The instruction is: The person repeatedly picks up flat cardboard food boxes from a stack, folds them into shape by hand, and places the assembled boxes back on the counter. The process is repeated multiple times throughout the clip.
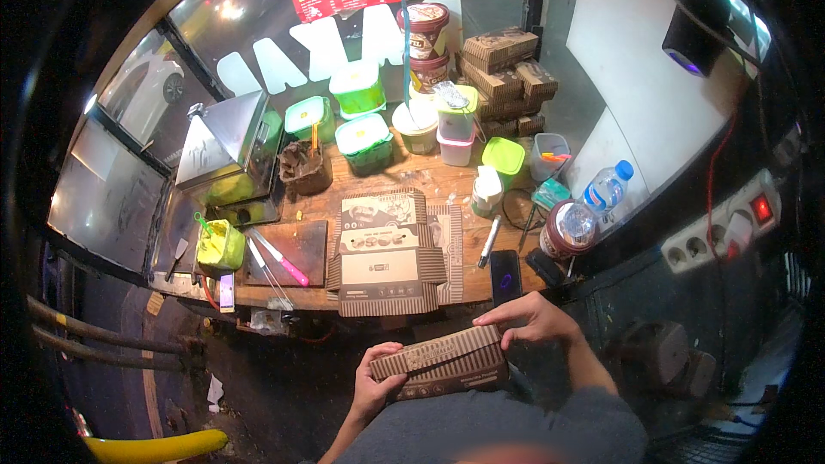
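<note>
A brown striped cardboard food box (pixel 447 359) is held close in front of my body, its lid folded over with a dark slit along the front edge. My left hand (pixel 378 378) wraps round the box's left end, thumb on the front and fingers on top. At the right end, my right hand (pixel 534 323) grips the upper corner between thumb and forefinger. Beyond the box, flat unfolded cardboard boxes (pixel 391 268) lie stacked at the front edge of the wooden table (pixel 314 204).
A cutting board (pixel 301 241) carries a pink-handled knife (pixel 292 271). A phone (pixel 505 279), a marker (pixel 490 241) and a water bottle (pixel 607 189) are at the right. Folded boxes (pixel 498 77) are piled at the back, near lidded tubs (pixel 364 142). A metal griddle (pixel 225 142) stands left.
</note>
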Action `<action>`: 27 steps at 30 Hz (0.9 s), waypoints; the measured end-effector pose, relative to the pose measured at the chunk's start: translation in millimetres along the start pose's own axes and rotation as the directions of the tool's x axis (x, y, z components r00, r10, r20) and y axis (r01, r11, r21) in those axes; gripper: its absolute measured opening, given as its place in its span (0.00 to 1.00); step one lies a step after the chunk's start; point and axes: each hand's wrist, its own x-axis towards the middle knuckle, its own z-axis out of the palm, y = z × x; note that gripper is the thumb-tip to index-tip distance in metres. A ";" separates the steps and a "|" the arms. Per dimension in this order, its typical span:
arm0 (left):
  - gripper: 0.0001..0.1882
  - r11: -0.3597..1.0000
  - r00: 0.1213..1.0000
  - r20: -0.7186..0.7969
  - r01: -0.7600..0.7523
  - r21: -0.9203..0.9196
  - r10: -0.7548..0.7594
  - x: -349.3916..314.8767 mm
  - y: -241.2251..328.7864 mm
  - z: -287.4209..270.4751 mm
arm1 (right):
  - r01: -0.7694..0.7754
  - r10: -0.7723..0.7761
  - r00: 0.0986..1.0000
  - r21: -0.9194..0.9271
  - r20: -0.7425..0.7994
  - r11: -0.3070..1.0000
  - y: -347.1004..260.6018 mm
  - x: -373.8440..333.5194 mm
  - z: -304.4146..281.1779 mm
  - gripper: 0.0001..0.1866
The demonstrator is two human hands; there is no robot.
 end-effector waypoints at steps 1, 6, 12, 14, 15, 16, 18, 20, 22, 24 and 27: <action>0.25 1.000 1.000 0.006 -0.023 0.016 0.023 -0.7 -1.7 -2.2 | 0.024 -0.024 1.000 -0.018 -0.003 1.000 1.7 -1.7 1.7 0.26; 0.33 0.994 0.985 0.157 -0.079 0.071 0.067 -5.7 -11.2 -16.8 | 0.204 -0.199 0.977 -0.062 0.076 0.977 -0.2 -6.7 6.2 0.23; 0.55 0.989 0.936 0.351 -0.039 0.141 -0.013 -7.7 -13.6 -31.0 | -0.002 0.077 0.988 -0.495 0.130 0.869 -27.3 -6.5 21.3 0.50; 0.57 0.989 0.922 0.387 -0.035 0.145 -0.024 -1.2 -10.8 -34.2 | -0.041 0.092 0.994 -0.552 0.065 0.833 -31.9 -3.0 32.0 0.45; 0.58 0.976 0.901 0.430 -0.039 0.213 -0.057 3.9 -7.7 -36.9 | 0.090 -0.079 0.996 -0.724 0.050 0.684 -32.9 -1.4 35.4 0.43; 0.58 0.971 0.893 0.442 -0.023 0.239 -0.087 6.5 -5.4 -36.2 | 0.047 -0.027 0.999 -0.758 0.038 0.650 -32.4 1.2 36.4 0.43; 0.59 0.958 0.887 0.441 0.003 0.285 -0.134 11.8 -0.8 -31.1 | 0.015 0.007 1.000 -0.820 0.023 0.572 -27.3 8.2 35.6 0.41; 0.57 0.947 0.911 0.397 -0.020 0.321 -0.115 17.5 2.9 -20.3 | 0.024 0.005 0.999 -0.843 0.032 0.538 -18.1 17.6 37.1 0.40; 0.54 0.921 0.940 0.329 -0.049 0.386 -0.087 22.8 5.1 -4.9 | -0.008 0.073 0.997 -0.837 0.038 0.547 -6.8 31.8 43.1 0.39; 0.50 0.874 0.971 0.235 -0.079 0.479 -0.040 28.6 5.5 12.3 | 0.047 -0.015 0.999 -0.815 0.047 0.577 2.5 47.5 56.1 0.40; 0.47 0.828 0.982 0.122 -0.187 0.529 0.144 40.6 10.6 20.4 | 0.054 -0.006 0.997 -0.700 0.071 0.712 2.1 66.7 63.6 0.41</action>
